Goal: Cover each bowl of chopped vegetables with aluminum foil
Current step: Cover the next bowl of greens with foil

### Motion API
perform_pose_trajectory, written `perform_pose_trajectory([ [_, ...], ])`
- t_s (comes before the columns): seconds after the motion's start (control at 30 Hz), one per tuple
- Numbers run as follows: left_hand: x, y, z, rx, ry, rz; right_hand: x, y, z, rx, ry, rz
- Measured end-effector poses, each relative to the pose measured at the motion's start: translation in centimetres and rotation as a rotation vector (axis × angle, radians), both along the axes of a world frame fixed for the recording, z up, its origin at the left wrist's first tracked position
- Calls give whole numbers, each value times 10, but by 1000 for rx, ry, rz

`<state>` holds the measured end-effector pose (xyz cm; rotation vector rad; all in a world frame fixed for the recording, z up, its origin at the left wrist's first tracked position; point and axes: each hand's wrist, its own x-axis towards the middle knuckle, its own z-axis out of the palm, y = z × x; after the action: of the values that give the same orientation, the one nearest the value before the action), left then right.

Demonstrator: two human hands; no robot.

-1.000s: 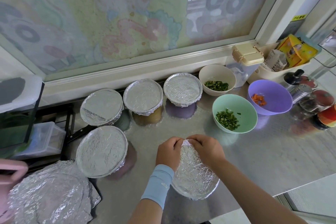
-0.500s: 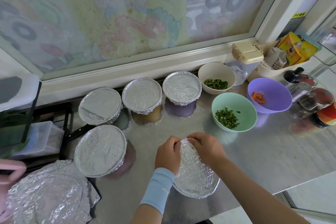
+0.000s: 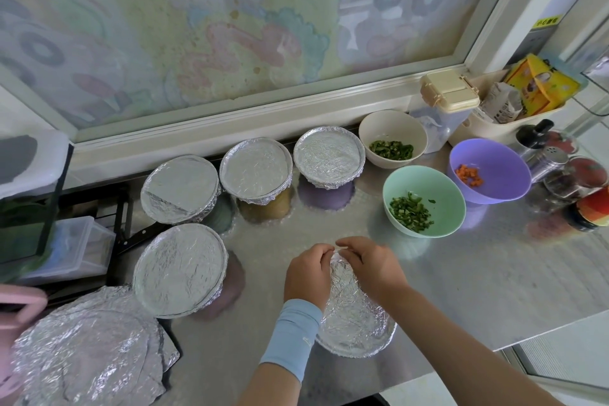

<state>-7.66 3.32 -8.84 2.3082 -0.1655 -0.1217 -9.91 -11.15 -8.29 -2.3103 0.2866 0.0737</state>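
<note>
Three bowls are open yet, the cream bowl [image 3: 392,135], green bowl [image 3: 428,189] and purple bowl [image 3: 494,163], while we close a fifth one.

Our left hand [image 3: 308,273] and right hand [image 3: 372,265] both have curled fingers and pinch the far edge of the foil [image 3: 356,323]. It lies over a hidden bowl near the front edge of the steel counter [image 3: 461,273]. We think it is best to fold the edge under the rim little by little and press lightly, because thin foil tears easily. Compared with half a second ago, both hands remain at the far rim; only the right fingertips came slightly closer to the left ones.
</note>
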Motion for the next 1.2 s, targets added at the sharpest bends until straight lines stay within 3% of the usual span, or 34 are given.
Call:
perform_pose_trajectory([
  [0.13, -5, -1, 4, 37, -11, 74, -3, -2, 2, -8, -23, -15],
  [0.3, -7, -1, -1, 58, -160, 51, 3, 3, 5, 3, -19, 23],
  [0.63, -8, 4, 0, 3, -4, 205, 14, 0, 14, -36, 112, 63],
  [0.97, 5, 6, 4, -35, 25, 153, 36, 2, 8, 89, 131, 223],
  [1.2, 1, 0, 2, 31, 40, 198, 45, -21, 10, 370, 188, -62],
])
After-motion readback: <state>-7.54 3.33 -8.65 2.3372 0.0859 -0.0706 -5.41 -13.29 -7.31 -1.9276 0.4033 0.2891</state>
